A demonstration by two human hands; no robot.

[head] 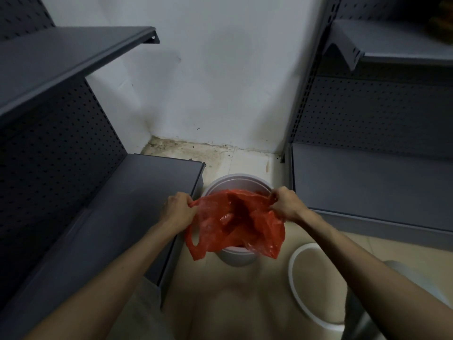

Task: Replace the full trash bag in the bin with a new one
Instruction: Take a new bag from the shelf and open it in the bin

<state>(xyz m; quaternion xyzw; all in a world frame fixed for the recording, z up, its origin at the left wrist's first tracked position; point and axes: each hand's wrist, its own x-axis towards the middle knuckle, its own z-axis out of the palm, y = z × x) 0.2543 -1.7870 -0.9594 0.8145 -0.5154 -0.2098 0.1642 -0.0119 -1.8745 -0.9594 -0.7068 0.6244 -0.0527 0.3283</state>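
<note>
A round white bin (239,256) stands on the floor between two shelf units. A red plastic bag (235,222) is spread open over the bin's mouth, its handles hanging down the near side. My left hand (180,209) grips the bag's left edge. My right hand (285,204) grips the right edge near the bin's rim. The two hands pull the bag's opening apart. What lies inside the bin below the bag is hidden.
A white ring (311,280), seemingly the bin's rim piece, lies on the tiled floor at the right. Grey metal shelf units stand close on the left (137,200) and right (367,182). A white wall (220,82) closes the corner behind.
</note>
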